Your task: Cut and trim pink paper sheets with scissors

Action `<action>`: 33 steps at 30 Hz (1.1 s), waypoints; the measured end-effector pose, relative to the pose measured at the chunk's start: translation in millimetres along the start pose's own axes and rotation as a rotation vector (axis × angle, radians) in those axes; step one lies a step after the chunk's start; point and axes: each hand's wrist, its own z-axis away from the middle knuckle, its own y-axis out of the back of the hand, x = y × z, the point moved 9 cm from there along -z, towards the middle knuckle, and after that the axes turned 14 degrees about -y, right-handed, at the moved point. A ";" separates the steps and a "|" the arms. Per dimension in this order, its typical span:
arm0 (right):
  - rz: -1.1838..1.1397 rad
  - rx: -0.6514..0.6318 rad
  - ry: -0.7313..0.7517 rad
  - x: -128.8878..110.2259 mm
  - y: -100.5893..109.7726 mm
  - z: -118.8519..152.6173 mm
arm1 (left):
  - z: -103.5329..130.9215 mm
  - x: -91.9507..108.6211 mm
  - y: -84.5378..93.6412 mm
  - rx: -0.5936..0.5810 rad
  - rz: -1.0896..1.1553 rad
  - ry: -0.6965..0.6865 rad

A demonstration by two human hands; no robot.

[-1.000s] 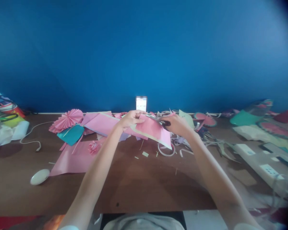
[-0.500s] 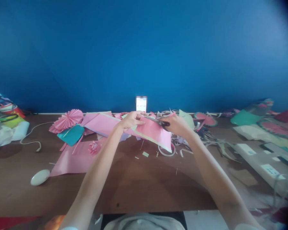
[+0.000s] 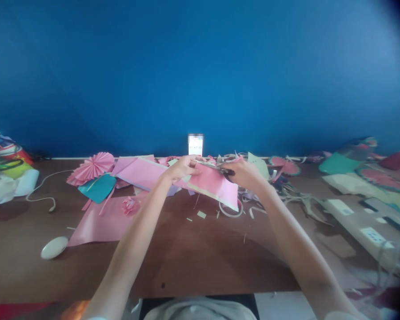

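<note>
A pink sheet of paper (image 3: 213, 181) with a pale edge hangs tilted over the middle of the table. My left hand (image 3: 184, 170) pinches its upper left part between thumb and fingers. My right hand (image 3: 242, 172) is closed round the dark handles of a pair of scissors (image 3: 229, 171). Their blades point left along the top of the sheet, toward my left hand. Whether the blades are apart is too blurred to tell. Behind and beside the hands lie pink and lilac sheets (image 3: 143, 171).
A folded pink fan (image 3: 98, 165), a teal piece (image 3: 100, 187), a paper flower (image 3: 130, 206) and a white oval object (image 3: 54, 248) are at the left. A lit phone (image 3: 195, 146) stands at the back. Power strips (image 3: 356, 226), cables and paper scraps lie to the right.
The view has shifted very slightly. Both hands, the pink sheet and the scissors stay almost where they were.
</note>
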 end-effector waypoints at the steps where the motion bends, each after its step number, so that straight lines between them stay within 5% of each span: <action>1: 0.001 -0.001 0.002 -0.1 -0.4 -0.1 | -0.1 -1.1 -0.2 0.001 0.004 0.006; 33: -0.003 0.002 0.001 0.5 -3.7 -1.5 | 2.8 -0.9 1.8 0.050 0.038 0.034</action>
